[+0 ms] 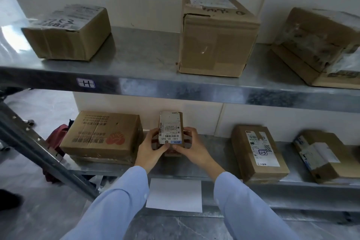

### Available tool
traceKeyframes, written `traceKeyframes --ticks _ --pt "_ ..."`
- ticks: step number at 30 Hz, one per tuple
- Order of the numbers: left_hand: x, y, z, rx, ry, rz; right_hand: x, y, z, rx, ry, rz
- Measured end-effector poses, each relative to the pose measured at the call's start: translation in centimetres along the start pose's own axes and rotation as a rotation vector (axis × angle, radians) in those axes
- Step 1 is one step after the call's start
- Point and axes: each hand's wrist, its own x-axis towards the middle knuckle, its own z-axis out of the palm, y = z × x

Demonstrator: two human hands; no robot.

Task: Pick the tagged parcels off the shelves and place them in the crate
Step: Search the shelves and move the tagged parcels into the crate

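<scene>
A small narrow cardboard parcel (171, 126) with a white shipping label and barcode on top stands on the lower metal shelf (218, 154). My left hand (150, 149) grips its left side, fingers curled round the edge. My right hand (191, 147) grips its right side, thumb at the near corner. Both arms wear light blue sleeves. No crate is in view.
On the lower shelf a printed carton (103, 135) lies left of my hands, two labelled parcels (259, 152) (327, 159) to the right. The upper shelf (148, 82), marked H, carries three brown boxes (68, 33) (216, 35) (321, 45). A white sheet (174, 195) lies below. A slanted metal brace (39, 152) stands at left.
</scene>
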Motion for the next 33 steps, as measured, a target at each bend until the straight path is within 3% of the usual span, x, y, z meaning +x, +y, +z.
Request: traceKeyframes --ticks 19,25,29,33 --pt "-0.4 -3.1 0.5 0.098 -0.019 -0.053 -0.3 2.7 1.1 -0.067 -0.068 0.039" --pt "-1.2 -1.5 -0.7 0.465 0.072 0.115 -0.5 1.4 0.4 -0.178 -0.077 0.014" --pt "-2.4 0.1 -2.8 0.762 0.200 0.270 -0.3 -0.1 0.1 -0.427 -0.031 -0.118" --pt "-3.3 0.2 -6.4 0.917 0.300 0.299 -0.1 -1.8 1.5 -0.655 -0.009 -0.184"
